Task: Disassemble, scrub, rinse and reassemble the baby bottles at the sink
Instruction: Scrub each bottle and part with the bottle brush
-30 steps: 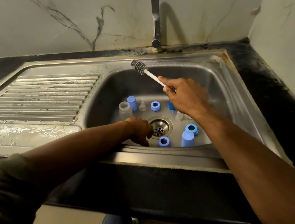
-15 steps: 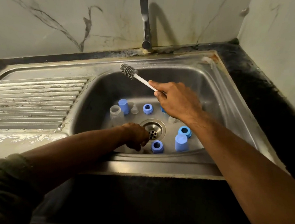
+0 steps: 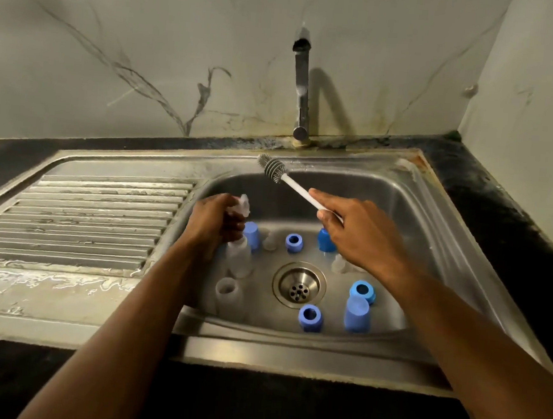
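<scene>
One head cam only, wide-angle, worn by the person. Looks fwd and down from above the counter's front edge, close in. The sink (image 3: 411,200) basin sits mid-frame, drainboard (image 3: 79,217) to the left, tap (image 3: 301,89) and marble wall up top. Both forearms enter from the bottom edge. Straight lines bow near the edges. No 2nd view to share anything with.
</scene>
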